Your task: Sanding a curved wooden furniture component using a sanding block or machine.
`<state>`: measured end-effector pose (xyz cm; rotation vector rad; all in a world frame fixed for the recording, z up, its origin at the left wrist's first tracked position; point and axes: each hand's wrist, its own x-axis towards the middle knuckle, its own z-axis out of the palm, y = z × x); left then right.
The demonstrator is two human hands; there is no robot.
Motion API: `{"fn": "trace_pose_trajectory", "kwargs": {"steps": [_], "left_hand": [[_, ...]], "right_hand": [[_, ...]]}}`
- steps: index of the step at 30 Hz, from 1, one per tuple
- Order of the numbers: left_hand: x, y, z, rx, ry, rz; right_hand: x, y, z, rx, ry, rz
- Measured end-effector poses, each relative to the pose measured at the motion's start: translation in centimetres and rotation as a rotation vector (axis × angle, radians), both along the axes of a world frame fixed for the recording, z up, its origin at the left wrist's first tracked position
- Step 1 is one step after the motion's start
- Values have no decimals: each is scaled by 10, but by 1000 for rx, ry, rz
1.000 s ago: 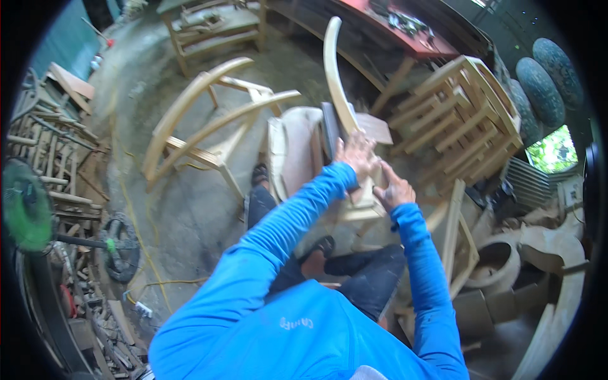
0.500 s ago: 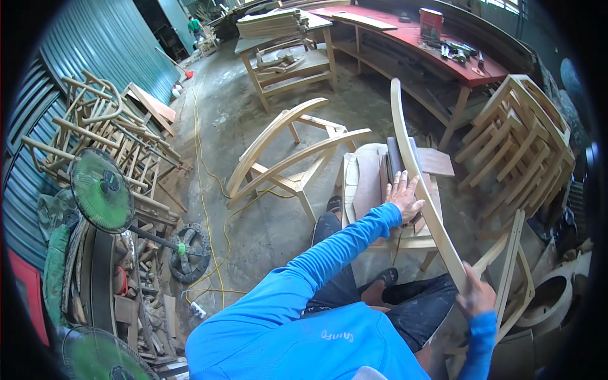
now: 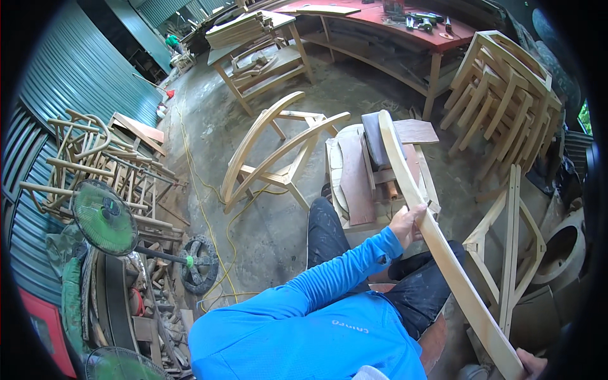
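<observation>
A long, pale, curved wooden rail point(image 3: 443, 248) slants from the low work stand in front of me down to the lower right. Its far end lies against a dark padded block point(image 3: 375, 142) on the stand. My left hand point(image 3: 406, 225) is closed around the rail's middle, thumb on top. At the near end, by the picture's lower edge, my right hand point(image 3: 532, 363) grips the rail, partly cut off by the dark rim. Brown boards point(image 3: 356, 180) lie on the stand to the left of the rail, and a small orange-brown wooden piece point(image 3: 392, 190) shows beside it.
Unfinished wooden chair frames stand ahead point(image 3: 288, 166) and at right point(image 3: 512, 247). More frames are stacked point(image 3: 500, 101) by a red-topped bench point(image 3: 437, 39). At left are a green fan point(image 3: 104, 217), scrap wood and a yellow cord point(image 3: 197, 168) on the floor. A person point(image 3: 172, 42) is far off.
The rail has slid toward me and to the lower right, and my right hand moved with its near end. My left hand, earlier spread flat beside the rail, now grips it. The view has shifted.
</observation>
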<state>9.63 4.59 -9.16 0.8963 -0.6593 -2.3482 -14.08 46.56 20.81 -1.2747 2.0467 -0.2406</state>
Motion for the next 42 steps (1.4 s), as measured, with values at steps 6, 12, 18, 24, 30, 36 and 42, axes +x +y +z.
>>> {"fn": "trace_pose_trajectory", "kwargs": {"steps": [6,12,18,24,30,36,42], "left_hand": [[1,-30,9,201,199,227],[-8,-29,45,-214,-77,444],[-30,-8,33,-496,-102,-17],[-4,-82,6,-1523,-767,550],[-10,-159,-18,-1475,-1365,144],[-24,-175,-36,-1336,-1653,-233],[-22,-215,-32,-1385,-1660,-275]], "right_hand": [[9,-79,-103,-194,-219,34],[103,-147,-223,-489,407,111],[116,-110,-283,-510,-694,-572],[94,-27,-287,-290,-848,-678],[92,22,-312,-178,-762,-711],[101,39,-333,-238,-653,-727],[96,8,-325,-192,-573,-744]]}}
